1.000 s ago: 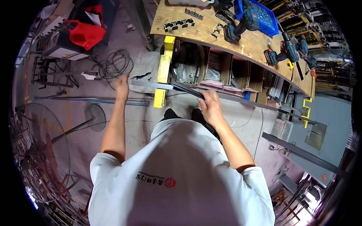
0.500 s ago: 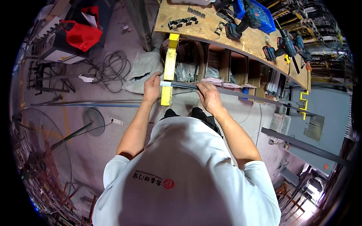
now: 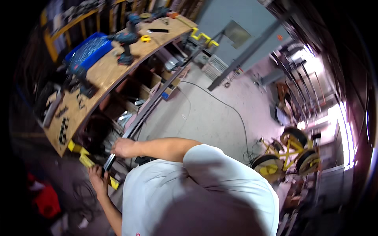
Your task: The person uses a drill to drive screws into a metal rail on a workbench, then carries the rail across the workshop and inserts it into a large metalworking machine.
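A long grey metal profile (image 3: 157,94) runs from my hands up and to the right, alongside the workbench's front edge. At its near end, by a yellow metal bracket (image 3: 86,158), my left hand (image 3: 98,177) has its fingers curled on the profile. A little farther along, my right hand (image 3: 123,148) is closed around the same profile. The far end lies by a second yellow bracket (image 3: 204,38) with a stepped shape. Motion blur hides the finer detail of my fingers.
The wooden workbench (image 3: 104,72) carries cordless drills (image 3: 125,45), a blue bin (image 3: 88,51) of small parts and a yellow tape measure (image 3: 145,38). Open boxes sit beneath it. A grey cabinet (image 3: 220,19) stands beyond; a cable (image 3: 236,112) crosses the floor toward yellow-framed reels (image 3: 295,143).
My view has swung to the right, so the bench now slants at upper left and the reels show. Both hands stay on the profile; the right hand appears closer to its near end.
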Available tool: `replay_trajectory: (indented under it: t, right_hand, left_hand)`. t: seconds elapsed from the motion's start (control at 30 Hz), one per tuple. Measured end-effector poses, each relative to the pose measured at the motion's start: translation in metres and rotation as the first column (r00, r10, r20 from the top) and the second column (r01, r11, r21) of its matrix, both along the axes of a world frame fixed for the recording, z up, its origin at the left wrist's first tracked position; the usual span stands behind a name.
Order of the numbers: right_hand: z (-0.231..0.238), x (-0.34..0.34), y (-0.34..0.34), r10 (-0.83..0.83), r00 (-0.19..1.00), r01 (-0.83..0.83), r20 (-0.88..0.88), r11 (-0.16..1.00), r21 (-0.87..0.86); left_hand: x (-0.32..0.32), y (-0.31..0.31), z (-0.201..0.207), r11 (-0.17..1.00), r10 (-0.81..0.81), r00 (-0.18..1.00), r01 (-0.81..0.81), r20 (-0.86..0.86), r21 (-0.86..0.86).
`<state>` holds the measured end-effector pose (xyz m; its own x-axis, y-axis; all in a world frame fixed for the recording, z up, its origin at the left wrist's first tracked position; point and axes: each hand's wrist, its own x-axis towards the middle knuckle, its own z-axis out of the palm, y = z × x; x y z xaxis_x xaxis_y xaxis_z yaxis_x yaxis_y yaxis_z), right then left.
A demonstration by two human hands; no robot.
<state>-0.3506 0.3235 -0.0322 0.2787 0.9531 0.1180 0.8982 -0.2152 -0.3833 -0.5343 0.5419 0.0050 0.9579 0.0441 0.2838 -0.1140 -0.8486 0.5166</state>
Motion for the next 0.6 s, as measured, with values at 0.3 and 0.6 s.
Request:
replay_trajectory:
  t: [0.3, 0.6]
  right_hand:
    - [0.027, 0.002, -0.022, -0.084, 0.994, 0.085, -0.072, 0.996, 0.005]
    - [0.030, 0.025, -0.044, -0.063, 0.984, 0.070, -0.169, 0.997, 0.035]
  left_hand:
    - [0.011, -0.008, 0.010, 0.996, -0.084, 0.996, 0.085, -0.035, 0.025]
    - [0.008, -0.011, 0.018, 0.998, -0.060, 0.997, 0.061, -0.041, 0.010]
